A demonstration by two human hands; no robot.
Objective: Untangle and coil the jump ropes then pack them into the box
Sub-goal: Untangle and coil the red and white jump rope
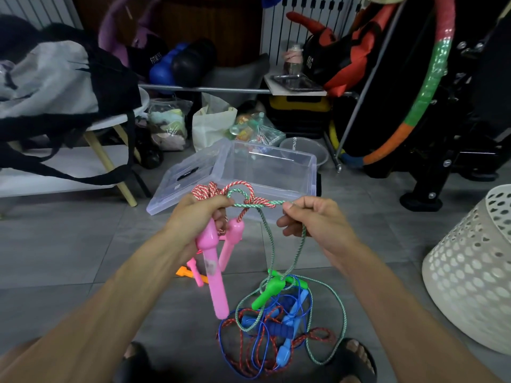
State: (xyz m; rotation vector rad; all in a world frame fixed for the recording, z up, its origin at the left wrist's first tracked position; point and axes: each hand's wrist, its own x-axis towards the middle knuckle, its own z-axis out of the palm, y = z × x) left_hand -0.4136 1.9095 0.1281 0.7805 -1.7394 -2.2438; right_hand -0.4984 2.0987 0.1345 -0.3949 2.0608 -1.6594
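A grey tiled floor (83, 244) carried everything. Toward its far side stood a clear plastic box (272, 170), open, with its clear lid (185, 183) lying just beside it on the left. A white perforated basket (472, 272) lay tilted at the floor's right edge. On the near part of the floor, between the person's sandalled feet, sat a tangled heap of ropes (276, 335): blue cord, red speckled cord, blue handles and a green handle (266, 293).

The left hand (199, 214) was clenched round a pink handle (213, 272) and a bunched red-and-white rope (210, 190); a second pink handle (232, 239) hung beside it. The right hand (312, 219) pinched a green-and-white rope (297, 252), which crossed the red-and-white one in a knot (255, 203) between the hands, above the box's near edge, and trailed down to the heap.
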